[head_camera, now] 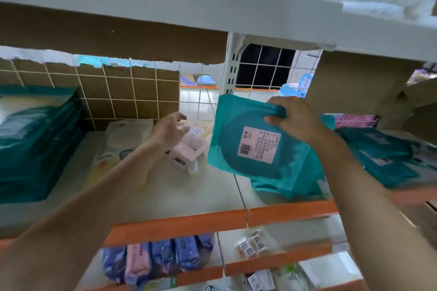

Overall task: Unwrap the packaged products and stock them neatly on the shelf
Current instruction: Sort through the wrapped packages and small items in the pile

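Note:
My right hand (293, 120) grips the top edge of a teal flat packet (236, 146) with a white barcode label, held tilted above the cream shelf board (201, 194). More teal packets (283, 186) lie under it on the shelf. My left hand (169, 130) reaches forward with relaxed fingers, holding nothing, just above a pink packet (186, 149) lying on the shelf.
A tall stack of teal packs (35, 144) fills the shelf's left end, and more teal packs (383, 158) lie at the right. A white illustrated pack (123, 142) lies beside the pink one. A wire grid back (132, 92), an upper shelf (165, 2) and lower stocked shelves (160, 260) surround the space.

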Action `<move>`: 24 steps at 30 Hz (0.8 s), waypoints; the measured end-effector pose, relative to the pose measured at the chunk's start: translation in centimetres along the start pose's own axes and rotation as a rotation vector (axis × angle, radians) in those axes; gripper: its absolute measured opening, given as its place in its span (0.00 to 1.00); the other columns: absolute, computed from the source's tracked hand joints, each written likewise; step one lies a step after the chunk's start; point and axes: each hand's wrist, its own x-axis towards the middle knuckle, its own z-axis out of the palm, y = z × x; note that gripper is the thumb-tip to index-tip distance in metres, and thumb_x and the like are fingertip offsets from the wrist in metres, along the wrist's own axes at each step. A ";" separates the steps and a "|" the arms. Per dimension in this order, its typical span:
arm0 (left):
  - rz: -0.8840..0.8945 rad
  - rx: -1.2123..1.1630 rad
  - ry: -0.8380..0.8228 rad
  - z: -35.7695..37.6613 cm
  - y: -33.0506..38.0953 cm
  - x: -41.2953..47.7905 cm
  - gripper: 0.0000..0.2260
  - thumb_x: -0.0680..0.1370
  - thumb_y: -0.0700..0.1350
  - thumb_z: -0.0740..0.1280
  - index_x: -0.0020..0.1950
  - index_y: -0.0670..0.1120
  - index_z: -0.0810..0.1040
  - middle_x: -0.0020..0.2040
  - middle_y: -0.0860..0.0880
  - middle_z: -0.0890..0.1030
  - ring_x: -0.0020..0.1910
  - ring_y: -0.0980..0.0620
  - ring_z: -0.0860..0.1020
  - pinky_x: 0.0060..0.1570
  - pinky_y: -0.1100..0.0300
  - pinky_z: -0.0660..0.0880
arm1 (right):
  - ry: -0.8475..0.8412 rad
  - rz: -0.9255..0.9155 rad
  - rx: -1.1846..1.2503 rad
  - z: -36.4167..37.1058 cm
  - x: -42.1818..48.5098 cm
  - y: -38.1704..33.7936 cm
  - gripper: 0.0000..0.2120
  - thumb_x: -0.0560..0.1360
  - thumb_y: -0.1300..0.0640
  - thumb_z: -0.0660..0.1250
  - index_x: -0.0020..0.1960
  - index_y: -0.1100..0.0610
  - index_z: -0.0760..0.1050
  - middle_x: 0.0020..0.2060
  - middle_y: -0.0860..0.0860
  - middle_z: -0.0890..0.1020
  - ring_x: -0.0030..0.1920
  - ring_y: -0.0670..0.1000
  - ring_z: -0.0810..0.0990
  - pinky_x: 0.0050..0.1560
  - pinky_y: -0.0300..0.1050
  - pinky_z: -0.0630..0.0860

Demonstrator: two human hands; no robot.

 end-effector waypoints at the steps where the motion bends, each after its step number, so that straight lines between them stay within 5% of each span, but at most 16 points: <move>1: 0.075 0.030 -0.009 -0.4 0.4 -0.5 0.16 0.77 0.46 0.66 0.65 0.47 0.71 0.64 0.46 0.74 0.59 0.47 0.74 0.51 0.58 0.73 | 0.005 0.003 0.001 0.2 -0.3 -0.6 0.07 0.72 0.56 0.70 0.50 0.53 0.78 0.42 0.49 0.78 0.47 0.54 0.77 0.50 0.51 0.74; 5: 0.324 0.223 0.037 -2.3 1.4 -2.2 0.19 0.77 0.50 0.65 0.68 0.50 0.70 0.70 0.50 0.69 0.71 0.47 0.63 0.70 0.50 0.58 | 0.004 0.002 0.068 0.6 -1.3 -2.7 0.06 0.72 0.56 0.70 0.49 0.51 0.78 0.43 0.50 0.80 0.47 0.54 0.78 0.51 0.53 0.74; 10: 0.357 0.010 0.057 -4.8 1.9 -5.3 0.23 0.77 0.57 0.52 0.66 0.47 0.71 0.66 0.48 0.72 0.63 0.48 0.72 0.61 0.48 0.72 | 0.022 -0.046 0.131 0.7 -2.7 -4.5 0.03 0.73 0.57 0.69 0.46 0.50 0.77 0.39 0.51 0.81 0.43 0.55 0.78 0.48 0.56 0.76; 13: 0.409 -0.021 0.044 -6.3 1.8 -8.9 0.22 0.78 0.57 0.53 0.67 0.47 0.70 0.66 0.48 0.73 0.58 0.49 0.75 0.55 0.49 0.76 | 0.005 -0.070 0.153 0.6 -3.7 -5.9 0.03 0.73 0.58 0.69 0.44 0.50 0.76 0.40 0.51 0.81 0.44 0.55 0.78 0.47 0.53 0.75; 17: 0.442 -0.005 0.078 -8.1 0.8 -13.3 0.21 0.79 0.53 0.61 0.71 0.49 0.66 0.69 0.50 0.70 0.67 0.49 0.68 0.65 0.45 0.67 | -0.031 -0.123 0.242 0.7 -5.1 -8.6 0.04 0.74 0.58 0.69 0.42 0.51 0.75 0.35 0.48 0.79 0.41 0.54 0.78 0.43 0.50 0.72; 24: 0.303 -0.121 0.089 -11.1 -3.4 -18.4 0.33 0.73 0.65 0.58 0.72 0.48 0.64 0.68 0.51 0.70 0.67 0.53 0.69 0.66 0.47 0.66 | -0.096 -0.178 0.365 2.4 -7.2 -14.3 0.12 0.74 0.58 0.69 0.36 0.45 0.71 0.33 0.47 0.77 0.37 0.51 0.76 0.38 0.46 0.69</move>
